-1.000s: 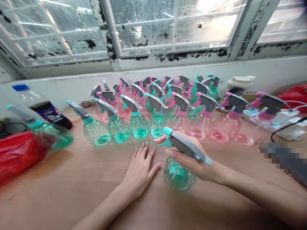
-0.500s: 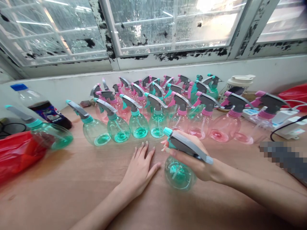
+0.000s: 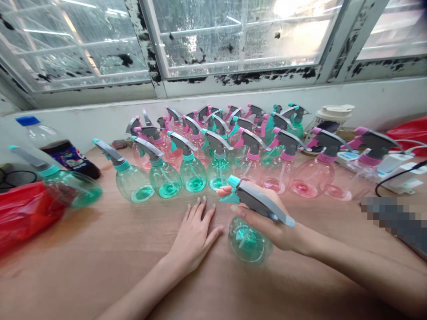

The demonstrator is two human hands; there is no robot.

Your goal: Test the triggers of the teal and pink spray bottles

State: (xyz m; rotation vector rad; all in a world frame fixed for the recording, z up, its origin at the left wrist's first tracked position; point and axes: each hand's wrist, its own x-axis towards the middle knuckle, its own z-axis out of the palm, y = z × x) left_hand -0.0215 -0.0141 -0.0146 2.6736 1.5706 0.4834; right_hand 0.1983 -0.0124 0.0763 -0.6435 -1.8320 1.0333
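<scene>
Right hand [image 3: 270, 224] grips a green spray bottle [image 3: 248, 242]; left hand [image 3: 193, 235] lies flat, open on the table [image 3: 83, 266]

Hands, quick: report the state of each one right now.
Left hand: open, palm flat on the table, holding nothing.
Right hand: closed, holding the green spray bottle by its top.

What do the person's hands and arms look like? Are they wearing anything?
Both arms are bare as far as the picture shows: no sleeves, gloves, watch or bracelet. The left hand and right hand carry no rings that I can see. The nails are longish and rounded, and look pale or unpainted.
</scene>
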